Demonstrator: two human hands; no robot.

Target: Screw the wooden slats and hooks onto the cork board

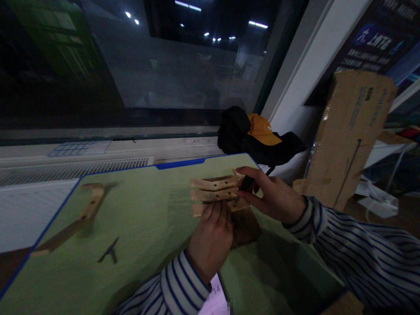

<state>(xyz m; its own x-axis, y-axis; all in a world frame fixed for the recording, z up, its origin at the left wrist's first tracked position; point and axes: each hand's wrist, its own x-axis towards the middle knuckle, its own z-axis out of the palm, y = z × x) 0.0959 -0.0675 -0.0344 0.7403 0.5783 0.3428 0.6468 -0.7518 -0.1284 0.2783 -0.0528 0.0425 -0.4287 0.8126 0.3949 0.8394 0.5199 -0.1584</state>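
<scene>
A small wooden piece made of three parallel slats [213, 192] lies on the green mat [141, 245] near its far edge. My left hand [211, 238] rests on the nearest slat with its fingers together, pressing it down. My right hand [269, 197] comes in from the right and pinches a small dark tool [243, 188], its tip touching the slats. Under the slats lies a darker wooden block [246, 227].
A long wooden part with a curved end [77, 218] lies at the mat's left. A small dark metal piece [110, 251] sits near it. Behind the mat are a black bag with an orange cap [260, 129] and a cardboard box [351, 135] at right.
</scene>
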